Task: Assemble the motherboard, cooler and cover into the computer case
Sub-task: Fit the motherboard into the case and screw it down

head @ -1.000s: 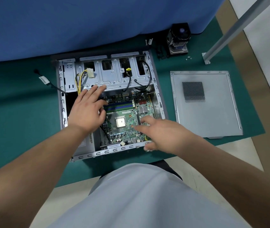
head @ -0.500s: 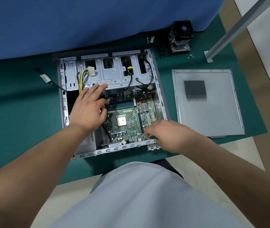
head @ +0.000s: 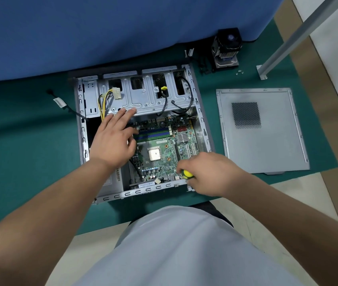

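The open grey computer case (head: 82, 129) lies flat on the green mat. A green motherboard (head: 164, 153) sits inside it, its bare square processor (head: 154, 154) showing. My left hand (head: 113, 141) rests flat, fingers spread, on the board's left part and reaches the drive cage. My right hand (head: 207, 174) is closed on a yellow and black screwdriver handle (head: 187, 174) at the case's near right corner. The cooler (head: 226, 49) stands at the back right of the mat. The grey side cover (head: 267, 141) lies flat to the right of the case.
A blue cloth wall (head: 102, 34) rises behind the case. Yellow and black cables (head: 104, 102) hang from the drive cage. A loose black cable (head: 65, 105) lies left of the case. Small screws (head: 239, 72) and a metal post foot (head: 262, 72) sit near the cooler.
My right hand drew back from the board toward the case's near right corner and closed; the yellow screwdriver handle now shows in it. My left hand stayed put.
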### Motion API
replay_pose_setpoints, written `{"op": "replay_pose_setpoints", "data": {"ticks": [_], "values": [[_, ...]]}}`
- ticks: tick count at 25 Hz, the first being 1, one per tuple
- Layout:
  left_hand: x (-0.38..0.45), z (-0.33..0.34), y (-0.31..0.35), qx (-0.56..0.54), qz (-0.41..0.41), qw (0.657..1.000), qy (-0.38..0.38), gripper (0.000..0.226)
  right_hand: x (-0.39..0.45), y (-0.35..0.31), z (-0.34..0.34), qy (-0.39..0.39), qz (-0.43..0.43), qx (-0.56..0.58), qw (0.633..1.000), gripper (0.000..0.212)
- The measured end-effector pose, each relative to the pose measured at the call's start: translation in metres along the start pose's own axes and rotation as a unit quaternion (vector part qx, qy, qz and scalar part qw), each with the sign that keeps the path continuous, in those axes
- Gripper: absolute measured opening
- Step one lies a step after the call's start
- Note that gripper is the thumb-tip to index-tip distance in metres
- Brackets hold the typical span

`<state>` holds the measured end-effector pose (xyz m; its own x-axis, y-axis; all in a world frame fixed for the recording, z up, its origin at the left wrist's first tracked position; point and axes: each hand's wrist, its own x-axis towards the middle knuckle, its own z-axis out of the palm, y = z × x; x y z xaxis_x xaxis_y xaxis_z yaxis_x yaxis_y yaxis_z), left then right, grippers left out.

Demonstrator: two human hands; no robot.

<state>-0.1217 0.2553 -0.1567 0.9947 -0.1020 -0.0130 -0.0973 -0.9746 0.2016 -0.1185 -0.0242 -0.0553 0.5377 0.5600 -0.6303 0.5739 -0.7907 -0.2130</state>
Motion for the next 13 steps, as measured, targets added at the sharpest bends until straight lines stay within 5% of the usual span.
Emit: {"op": "replay_pose_setpoints", "data": {"ticks": [4, 13], "values": [[0.001, 0.000, 0.000, -0.003, 0.002, 1.000, 0.001, 0.028, 0.007, -0.011, 0.007, 0.074, 0.037, -0.098, 0.992, 0.035], [0.001, 0.001, -0.001, -0.001, 0.006, 1.000, 0.008, 0.028, -0.003, 0.004, 0.016, 0.073, -0.012, 0.029, 0.997, 0.031]]}}
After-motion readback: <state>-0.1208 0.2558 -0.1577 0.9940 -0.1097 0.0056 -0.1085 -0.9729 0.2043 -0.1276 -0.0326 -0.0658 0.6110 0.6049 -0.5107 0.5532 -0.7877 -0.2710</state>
